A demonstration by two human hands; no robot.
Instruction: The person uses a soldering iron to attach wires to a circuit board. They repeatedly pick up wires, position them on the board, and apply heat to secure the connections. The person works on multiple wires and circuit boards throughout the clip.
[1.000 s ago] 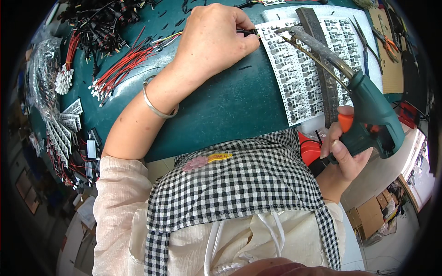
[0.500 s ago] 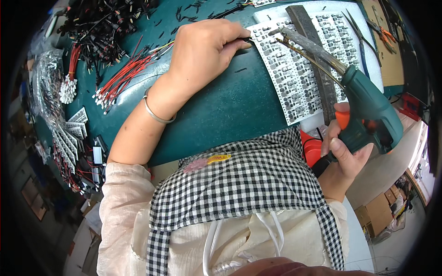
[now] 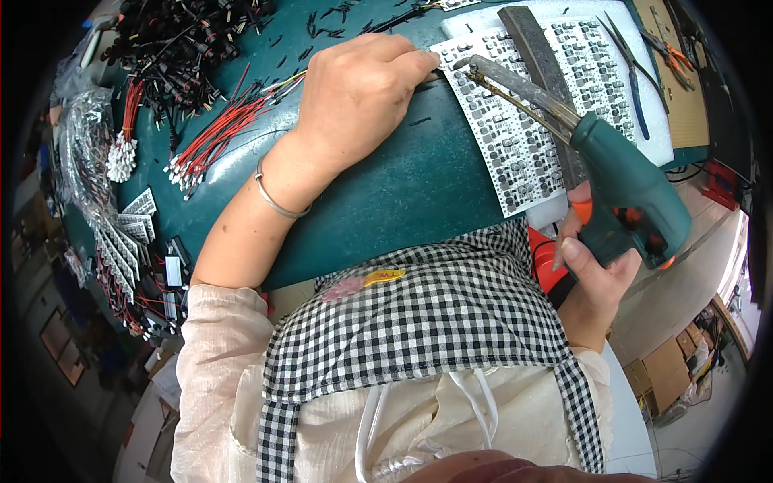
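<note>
My right hand (image 3: 592, 270) is closed around the handle of a green soldering gun (image 3: 632, 185) with an orange trigger. Its metal tip and a thin brass-coloured tube beside it point up and left, over a white sheet of small circuit boards (image 3: 503, 145). Just left of the tip, my left hand (image 3: 362, 97) is closed in a pinch at the sheet's upper left corner. A thin dark piece shows below the left fingertips; what they grip is mostly hidden. A dark metal bar (image 3: 535, 56) lies across the sheet, on a white foam pad (image 3: 656, 133).
Red wires with white connectors (image 3: 213, 133) lie left of my left hand. Behind them is a heap of black cables (image 3: 177, 48). Long-nosed pliers (image 3: 636, 88) rest on the foam, and orange-handled cutters (image 3: 672, 60) lie further right. Cut circuit strips (image 3: 121, 249) hang at the left edge.
The soldering gun has shifted left and slightly down, its tip closer to my left fingertips. My left fingers have rolled over, so the thumb is now hidden.
</note>
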